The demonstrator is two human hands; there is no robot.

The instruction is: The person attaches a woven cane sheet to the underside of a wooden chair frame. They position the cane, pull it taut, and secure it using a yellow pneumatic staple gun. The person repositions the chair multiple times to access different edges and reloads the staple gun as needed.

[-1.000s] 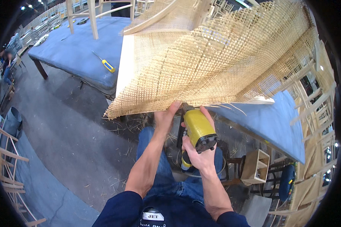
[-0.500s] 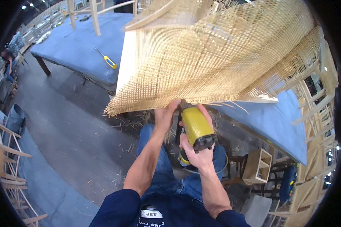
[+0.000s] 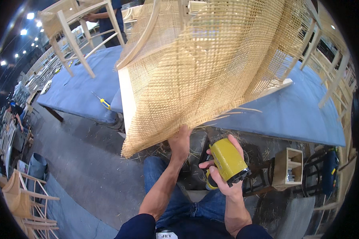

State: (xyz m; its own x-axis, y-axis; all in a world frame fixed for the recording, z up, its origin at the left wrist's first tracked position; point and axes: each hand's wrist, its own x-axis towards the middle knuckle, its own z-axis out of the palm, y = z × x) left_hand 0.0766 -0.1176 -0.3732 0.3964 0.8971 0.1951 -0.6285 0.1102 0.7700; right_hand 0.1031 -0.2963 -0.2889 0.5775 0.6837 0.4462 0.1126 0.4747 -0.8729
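A sheet of woven cane webbing [image 3: 187, 75], draped over a pale wooden frame [image 3: 126, 95], tilts above my lap with a frayed lower edge. My left hand [image 3: 180, 144] grips that edge from below, thumb on the webbing and fingers mostly hidden beneath it. To its right, my right hand [image 3: 226, 171] is wrapped round a yellow and black staple gun [image 3: 228, 159]. The staple gun is held low over my right leg, its nose apart from the webbing. Several loose cane strands stick out along the edge.
Blue padded tables [image 3: 303, 119] stand left and right; a yellow-handled screwdriver [image 3: 104, 103] lies on the left one. Beside my right leg is a wooden box [image 3: 289, 167] with grey metal pieces. A wooden chair frame [image 3: 73, 40] and another person's arm [image 3: 93, 17] are beyond. Cane scraps litter the floor.
The staple gun has come off the webbing's edge, down and to the right in my right hand. My left hand still grips the edge. The view has tilted up.
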